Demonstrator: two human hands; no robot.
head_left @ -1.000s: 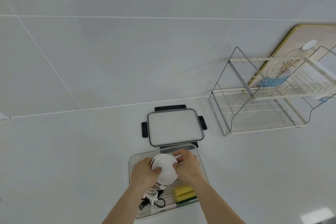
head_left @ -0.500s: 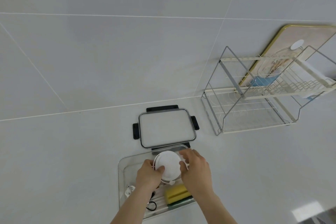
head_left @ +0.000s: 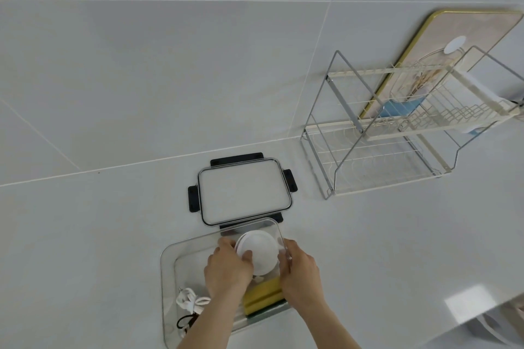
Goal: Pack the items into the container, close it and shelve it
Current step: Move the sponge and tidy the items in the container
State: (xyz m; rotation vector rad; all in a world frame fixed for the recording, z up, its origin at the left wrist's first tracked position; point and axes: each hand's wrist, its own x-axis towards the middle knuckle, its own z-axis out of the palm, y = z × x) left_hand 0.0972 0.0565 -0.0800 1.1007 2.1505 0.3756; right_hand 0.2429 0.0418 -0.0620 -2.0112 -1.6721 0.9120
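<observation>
Head view, both hands (head_left: 226, 269) tilting white bowl (head_left: 258, 251), rim leftward

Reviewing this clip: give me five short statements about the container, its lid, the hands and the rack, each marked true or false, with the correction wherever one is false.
1. The lid is clipped onto the clear container. False: it lies flat on the counter just beyond the open container.
2. Both hands are on the round white item over the container. True: left hand and right hand flank it.
3. A yellow sponge sits inside the container. True.
4. The wire rack stands to the left of the lid. False: it stands to the right.
5. A white cable lies in the container. True, in its near left part.
</observation>
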